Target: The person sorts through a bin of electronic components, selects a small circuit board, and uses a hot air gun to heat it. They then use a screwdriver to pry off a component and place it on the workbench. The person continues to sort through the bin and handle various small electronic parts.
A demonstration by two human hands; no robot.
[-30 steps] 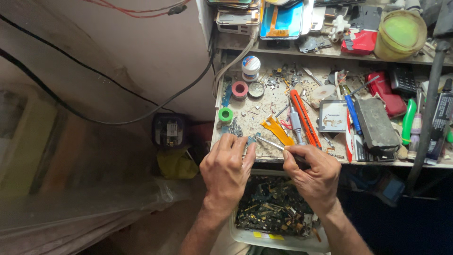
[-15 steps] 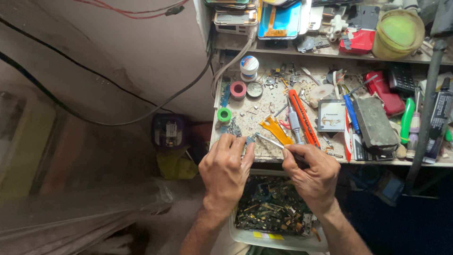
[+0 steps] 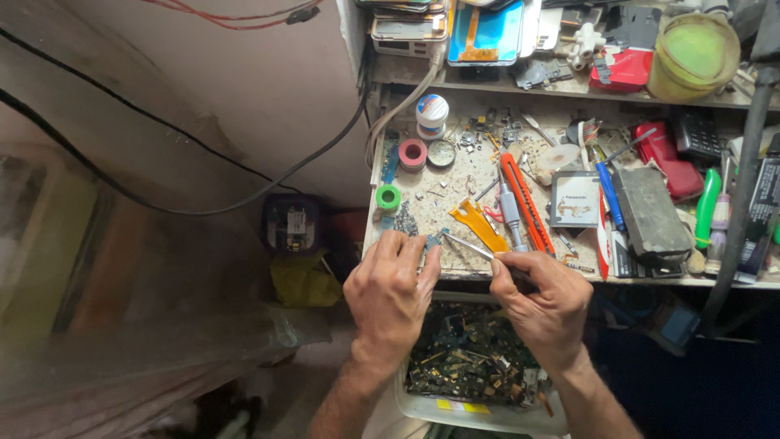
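Observation:
My left hand point(image 3: 392, 286) pinches a small dark circuit part point(image 3: 433, 240) at the near edge of a cluttered workbench point(image 3: 455, 191). My right hand point(image 3: 543, 299) grips metal tweezers point(image 3: 470, 246), whose tips point left and meet the part. Both hands hover over a white tray point(image 3: 422, 404) filled with scrap circuit boards and small parts. A yellow plastic pry tool point(image 3: 479, 223) lies just beyond the tweezers.
On the bench lie an orange-handled tool point(image 3: 526, 203), a grey screwdriver point(image 3: 510, 213), tape rolls in green point(image 3: 388, 197) and pink point(image 3: 413, 154), a small white jar point(image 3: 431, 115), a flat battery point(image 3: 575, 198) and a black box point(image 3: 650, 213). A shelf above holds phones and a green-lidded tub point(image 3: 692, 55). Black cables cross the wall at left.

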